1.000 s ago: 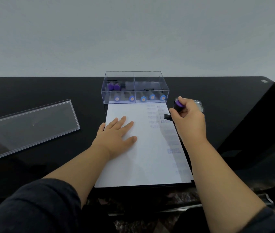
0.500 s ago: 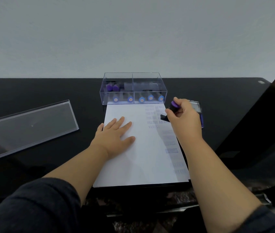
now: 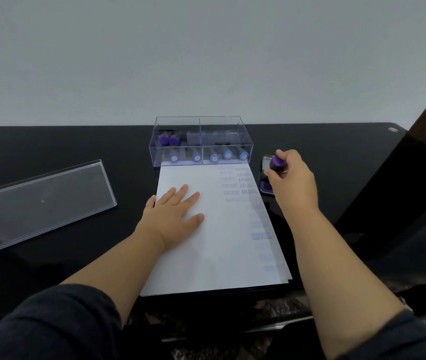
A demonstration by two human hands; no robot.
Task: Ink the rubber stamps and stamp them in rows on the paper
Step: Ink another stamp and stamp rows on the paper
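Note:
A white sheet of paper [image 3: 214, 258] lies on the black table, with faint blue stamp prints in rows down its right side. My left hand [image 3: 174, 216] rests flat on the paper's upper left part, fingers spread. My right hand [image 3: 291, 183] grips a purple-handled rubber stamp [image 3: 277, 161] and holds it down over the ink pad [image 3: 266, 187], which sits just right of the paper's top corner. Whether the stamp face touches the pad is hidden by the hand. A clear plastic box [image 3: 201, 141] behind the paper holds several more stamps with blue and purple ends.
The box's clear lid [image 3: 40, 201] lies on the table at the left. A dark brown panel [image 3: 420, 178] rises at the right. The table's front edge runs just below the paper, and a plain wall stands behind.
My right hand carried the stamp from over the paper's top right corner rightward to the ink pad. My left hand stayed flat on the paper.

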